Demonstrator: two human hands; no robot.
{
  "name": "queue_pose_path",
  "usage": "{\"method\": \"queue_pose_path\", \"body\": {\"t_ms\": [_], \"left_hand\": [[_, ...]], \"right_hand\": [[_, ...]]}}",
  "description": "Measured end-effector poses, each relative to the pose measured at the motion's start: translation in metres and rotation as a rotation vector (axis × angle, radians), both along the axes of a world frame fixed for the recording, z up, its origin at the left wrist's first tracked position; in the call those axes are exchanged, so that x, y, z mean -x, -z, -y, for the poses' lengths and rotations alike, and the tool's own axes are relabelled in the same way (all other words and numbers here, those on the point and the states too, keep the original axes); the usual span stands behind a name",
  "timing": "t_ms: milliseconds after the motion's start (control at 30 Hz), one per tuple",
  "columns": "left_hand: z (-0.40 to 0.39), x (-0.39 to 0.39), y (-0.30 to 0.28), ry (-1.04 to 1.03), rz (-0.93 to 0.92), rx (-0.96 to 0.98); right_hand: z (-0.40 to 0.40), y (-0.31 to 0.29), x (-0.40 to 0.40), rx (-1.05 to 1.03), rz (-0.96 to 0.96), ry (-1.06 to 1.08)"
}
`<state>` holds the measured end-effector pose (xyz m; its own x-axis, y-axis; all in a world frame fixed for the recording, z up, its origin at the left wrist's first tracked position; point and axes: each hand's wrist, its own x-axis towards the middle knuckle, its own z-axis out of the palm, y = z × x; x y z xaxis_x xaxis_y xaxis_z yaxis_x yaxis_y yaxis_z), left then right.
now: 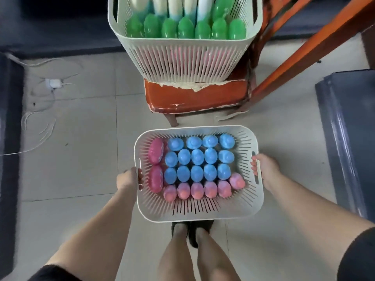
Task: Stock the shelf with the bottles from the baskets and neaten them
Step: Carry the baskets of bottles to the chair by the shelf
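Note:
I look straight down at a white slatted basket [199, 211] held over the tiled floor. It is packed with upright bottles: several blue-capped bottles [197, 157] in the middle, a row of pink-capped bottles [197, 190] along the near side and two darker pink bottles [155, 151] at the left. My left hand [128, 177] grips the left handle slot. My right hand [263, 165] grips the right handle slot. A second white basket [180, 63] stands on a worn orange stool ahead, holding green-capped bottles [185, 28] and white bottles [174, 6].
The orange stool [194, 96] stands just beyond the held basket. Orange metal beams [316, 45] slant up at the right. A dark grey panel [349, 134] lies on the floor at the right. A white charger and cables [53, 84] lie at the left. My feet [190, 230] are under the basket.

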<state>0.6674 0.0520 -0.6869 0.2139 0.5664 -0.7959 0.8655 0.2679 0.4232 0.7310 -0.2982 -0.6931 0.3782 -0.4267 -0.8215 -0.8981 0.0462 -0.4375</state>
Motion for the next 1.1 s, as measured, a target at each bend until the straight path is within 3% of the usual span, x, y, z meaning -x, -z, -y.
{"method": "queue_pose_path", "body": {"t_ms": [300,633,767,867,1100], "left_hand": [[0.015,-0.071,0.167,0.1,-0.031,-0.031],[0.031,-0.056,0.294,-0.007,-0.04,-0.024],[0.033,-0.055,0.296,-0.033,0.054,-0.024],[0.033,-0.054,0.286,0.006,0.07,-0.011],[0.031,-0.047,0.25,0.224,0.064,0.014]], "right_hand": [[0.011,0.16,-0.058,0.012,-0.021,-0.01],[0.02,0.286,-0.08,-0.003,0.023,-0.059],[0.019,0.299,-0.082,0.039,0.063,-0.075],[0.013,0.296,-0.075,0.207,0.063,-0.233],[0.003,0.251,-0.067,0.353,-0.055,-0.455]]}}
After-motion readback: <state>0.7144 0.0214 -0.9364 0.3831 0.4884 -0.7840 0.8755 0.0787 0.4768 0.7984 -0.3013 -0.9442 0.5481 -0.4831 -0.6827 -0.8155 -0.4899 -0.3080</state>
